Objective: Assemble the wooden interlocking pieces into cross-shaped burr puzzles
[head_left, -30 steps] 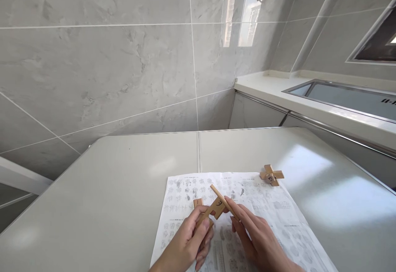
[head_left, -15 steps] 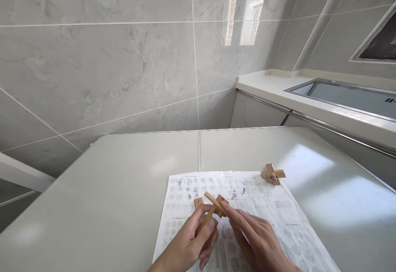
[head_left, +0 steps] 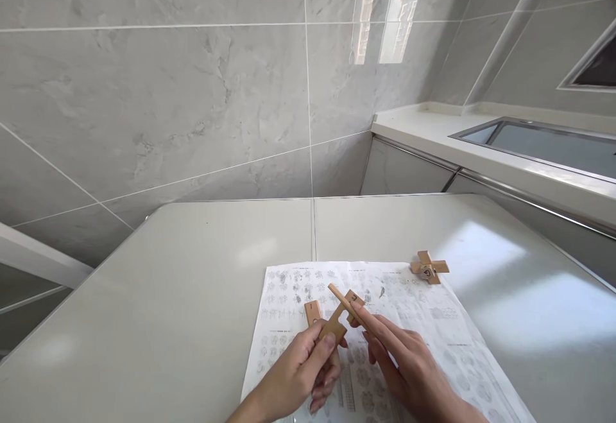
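My left hand (head_left: 301,368) grips a notched wooden puzzle piece (head_left: 333,332) between thumb and fingers, its narrow end pointing up and away. In my right hand (head_left: 416,362), a slim wooden puzzle stick (head_left: 339,294) is pinched at its near end and slants across the tip of the notched piece. Whether the two are joined I cannot tell. Just behind the right fingertips shows a marked wooden piece (head_left: 355,297), partly hidden. Beyond the left hand is another marked wooden piece (head_left: 312,309), its lower end covered by the fingers.
A printed sheet (head_left: 283,287) with many small diagrams lies under the hands on a pale table (head_left: 158,320). At its far right corner sits a cross-shaped wooden assembly (head_left: 427,269). A counter (head_left: 409,120) with a sink (head_left: 529,140) runs along the right, and a tiled wall stands behind.
Both hands have shifted slightly right in view. The notched piece has turned so that its notch shows, and the right hand's stick sits nearer its tip. The view has tilted a little.
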The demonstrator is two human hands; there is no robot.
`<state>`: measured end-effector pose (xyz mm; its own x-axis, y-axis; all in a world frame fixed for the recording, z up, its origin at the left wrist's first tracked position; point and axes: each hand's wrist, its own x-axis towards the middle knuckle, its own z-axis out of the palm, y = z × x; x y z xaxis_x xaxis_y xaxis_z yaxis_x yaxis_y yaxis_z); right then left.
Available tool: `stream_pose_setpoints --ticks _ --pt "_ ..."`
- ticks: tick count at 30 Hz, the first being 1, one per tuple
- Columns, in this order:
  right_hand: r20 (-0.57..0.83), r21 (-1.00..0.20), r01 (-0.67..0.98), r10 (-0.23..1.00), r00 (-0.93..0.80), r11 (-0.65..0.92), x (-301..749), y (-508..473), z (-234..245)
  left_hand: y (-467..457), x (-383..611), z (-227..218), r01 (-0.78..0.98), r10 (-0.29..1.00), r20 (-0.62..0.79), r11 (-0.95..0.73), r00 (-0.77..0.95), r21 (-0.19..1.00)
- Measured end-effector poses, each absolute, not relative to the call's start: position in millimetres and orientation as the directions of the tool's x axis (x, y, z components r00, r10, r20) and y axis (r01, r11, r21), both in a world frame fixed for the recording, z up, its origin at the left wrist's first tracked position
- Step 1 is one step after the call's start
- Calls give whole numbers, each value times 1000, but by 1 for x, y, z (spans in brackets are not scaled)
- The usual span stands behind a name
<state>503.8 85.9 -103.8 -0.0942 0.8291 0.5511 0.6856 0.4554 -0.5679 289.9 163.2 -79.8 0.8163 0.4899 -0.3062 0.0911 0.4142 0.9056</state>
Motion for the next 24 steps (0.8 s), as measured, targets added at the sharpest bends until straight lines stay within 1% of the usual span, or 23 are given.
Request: stream_pose_setpoints --ticks 5,10,17,19,24 --pt "501 -598 661 855 -133 454 506 84 -102 164 287 -80 110 472 -313 408 824 906" --pt "517 -543 657 825 -228 523 498 83 -100 164 287 -80 100 477 -286 377 831 921" --pt "638 -483 672 751 -169 561 495 82 -100 162 291 -75 79 504 -240 319 830 944" --pt "651 -475 682 744 -153 556 495 80 -101 162 291 -73 74 508 -223 297 832 952" --pt "652 -502 671 749 -121 545 494 79 -102 160 291 -72 61 512 -195 266 836 962"
